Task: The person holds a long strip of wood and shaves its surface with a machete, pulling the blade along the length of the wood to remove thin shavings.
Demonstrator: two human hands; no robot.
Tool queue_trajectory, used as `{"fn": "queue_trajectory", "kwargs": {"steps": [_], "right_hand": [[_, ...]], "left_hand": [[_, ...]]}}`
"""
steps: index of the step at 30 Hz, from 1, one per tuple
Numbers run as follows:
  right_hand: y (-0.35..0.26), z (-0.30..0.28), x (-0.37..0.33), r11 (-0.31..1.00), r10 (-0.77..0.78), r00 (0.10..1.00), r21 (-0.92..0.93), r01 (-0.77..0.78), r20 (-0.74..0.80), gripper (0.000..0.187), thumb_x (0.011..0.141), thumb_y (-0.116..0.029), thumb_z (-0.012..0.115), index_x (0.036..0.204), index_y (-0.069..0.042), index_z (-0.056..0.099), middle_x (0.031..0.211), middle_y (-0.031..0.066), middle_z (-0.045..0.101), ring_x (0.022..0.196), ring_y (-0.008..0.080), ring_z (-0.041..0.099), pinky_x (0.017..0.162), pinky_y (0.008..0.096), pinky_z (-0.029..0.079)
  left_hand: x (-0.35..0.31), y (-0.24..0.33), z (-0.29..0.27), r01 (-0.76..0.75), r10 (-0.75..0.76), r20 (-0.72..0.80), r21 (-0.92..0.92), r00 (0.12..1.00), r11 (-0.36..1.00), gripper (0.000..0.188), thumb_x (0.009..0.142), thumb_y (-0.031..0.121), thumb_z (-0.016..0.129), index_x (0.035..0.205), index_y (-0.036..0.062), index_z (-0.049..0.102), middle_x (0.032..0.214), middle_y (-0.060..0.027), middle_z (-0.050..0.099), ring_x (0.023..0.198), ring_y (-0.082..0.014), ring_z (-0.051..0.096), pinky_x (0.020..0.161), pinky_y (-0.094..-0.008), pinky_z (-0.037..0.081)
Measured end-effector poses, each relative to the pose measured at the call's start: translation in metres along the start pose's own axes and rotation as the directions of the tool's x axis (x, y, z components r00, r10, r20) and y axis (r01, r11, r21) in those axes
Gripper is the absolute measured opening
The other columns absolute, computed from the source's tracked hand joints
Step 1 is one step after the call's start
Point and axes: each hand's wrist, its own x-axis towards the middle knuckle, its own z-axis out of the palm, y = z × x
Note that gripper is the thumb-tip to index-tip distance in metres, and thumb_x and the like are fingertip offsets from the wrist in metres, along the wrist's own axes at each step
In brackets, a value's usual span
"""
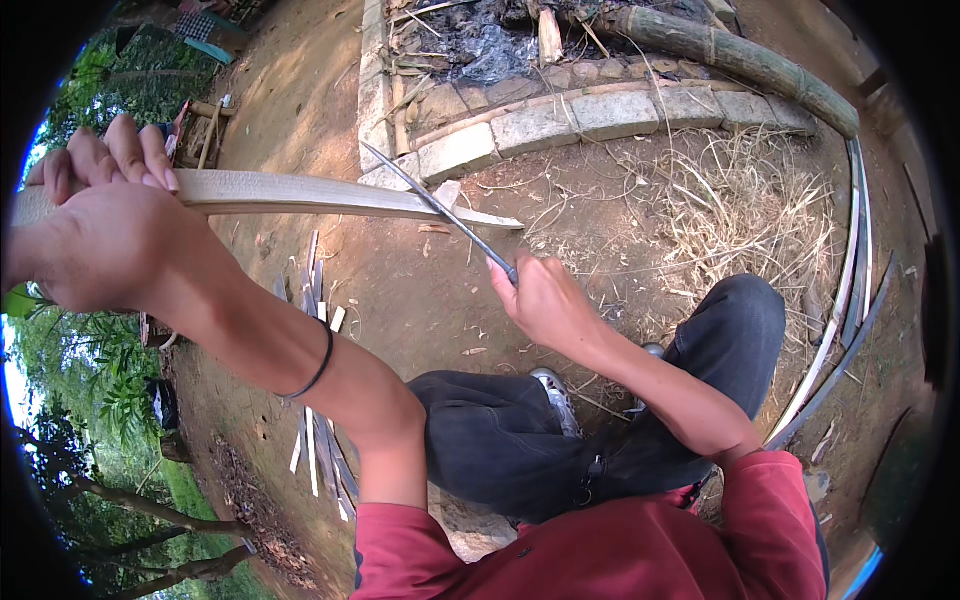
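Observation:
At the upper left, my left hand (115,215) is wrapped round a long pale strip of wood or bamboo (300,192), which reaches rightward to a thin, pointed end. My right hand (550,305) grips a knife (440,208) by its handle; the fist hides most of that handle. The narrow dark blade slants up and left and crosses the strip near its tapered end. A small pale shaving (448,193) stands where blade and strip meet.
A stone-edged fire pit (540,122) with ash lies ahead, a thick bamboo pole (740,55) across it. Dry shavings (750,215) heap on the ground at right. Long strips (845,300) lie at far right, and more cut strips (318,440) lie left of my legs.

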Motion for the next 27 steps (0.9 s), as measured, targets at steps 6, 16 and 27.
{"fn": "queue_trajectory", "kwargs": {"steps": [6, 16, 27], "right_hand": [[-0.023, -0.030, 0.015, 0.934, 0.092, 0.988, 0.334, -0.129, 0.124, 0.056, 0.101, -0.040, 0.046, 0.074, 0.007, 0.058, 0.041, 0.0054, 0.040, 0.036, 0.0184, 0.049, 0.036, 0.0363, 0.036], [-0.065, -0.029, 0.005, 0.980, -0.100, 0.987, 0.160, 0.119, -0.126, 0.050, 0.101, -0.031, 0.049, 0.071, 0.008, 0.058, 0.047, 0.0169, 0.048, 0.041, 0.0253, 0.049, 0.047, 0.0434, 0.040], [-0.032, -0.058, 0.027, 0.743, 0.245, 0.935, 0.569, -0.351, 0.257, 0.056, 0.102, -0.052, 0.037, 0.089, 0.001, 0.053, 0.053, -0.0019, 0.039, 0.037, 0.0070, 0.037, 0.034, 0.0253, 0.031]], "left_hand": [[-0.005, -0.010, 0.019, -0.080, 0.079, 0.018, 0.045, 0.997, 0.996, 0.065, 0.095, 0.069, 0.025, 0.080, 0.0079, 0.041, 0.059, -0.0037, 0.031, 0.046, -0.0150, 0.028, 0.040, -0.0286, 0.029], [-0.009, 0.019, 0.092, 0.018, -0.023, -0.165, -0.033, 0.986, 0.999, 0.055, 0.092, 0.065, 0.047, 0.063, 0.0186, 0.039, 0.049, 0.0073, 0.029, 0.036, -0.0032, 0.026, 0.029, -0.0207, 0.020], [0.008, 0.004, 0.097, 0.041, -0.042, -0.240, -0.007, 0.970, 0.999, 0.059, 0.089, 0.072, 0.043, 0.063, 0.0201, 0.034, 0.051, 0.0083, 0.028, 0.037, -0.0043, 0.025, 0.029, -0.0208, 0.020]]}}
